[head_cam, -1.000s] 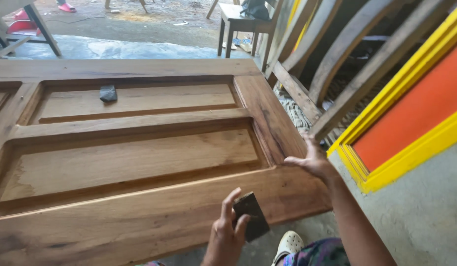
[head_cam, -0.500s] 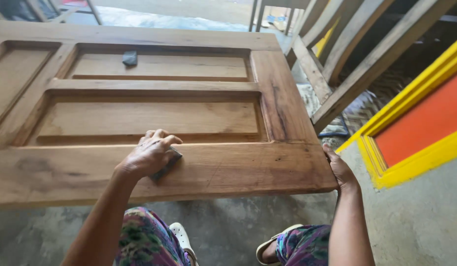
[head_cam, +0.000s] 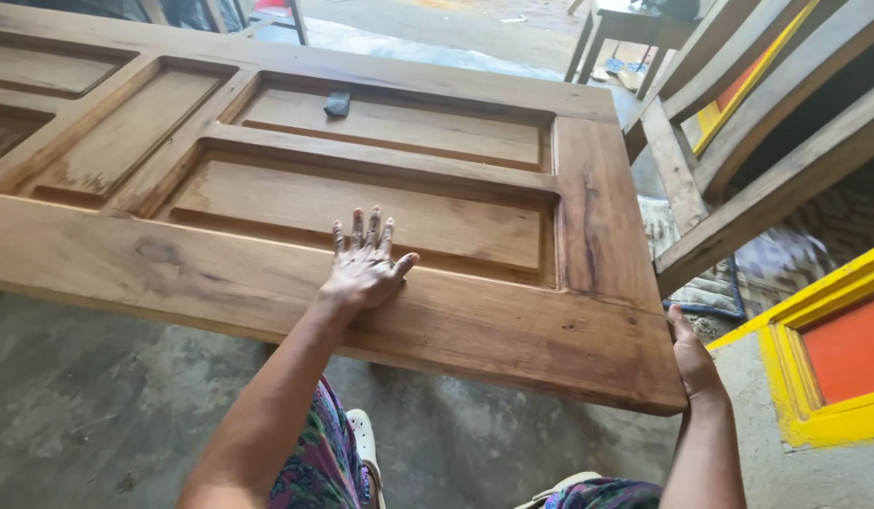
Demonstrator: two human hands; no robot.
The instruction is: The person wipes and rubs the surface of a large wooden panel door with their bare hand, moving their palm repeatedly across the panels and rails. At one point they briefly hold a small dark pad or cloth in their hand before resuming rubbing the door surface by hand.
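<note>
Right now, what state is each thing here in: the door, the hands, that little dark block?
Wooden door: lying flat, bare unpainted wood, panels facing up.
Left hand: open, palm pressed flat on the door's near rail, fingers spread.
Right hand: gripping the door's near right corner edge.
Small dark block: resting loose in a far panel, untouched.
Yellow and orange frame: propped at the right.

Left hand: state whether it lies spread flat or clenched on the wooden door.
Spread flat: the left hand lies palm down, fingers splayed, on the wooden door at its lower rail.

Your left hand (head_cam: 364,264) presses flat on the wooden door (head_cam: 512,325); your right hand (head_cam: 693,363) grips its near right corner.
</note>
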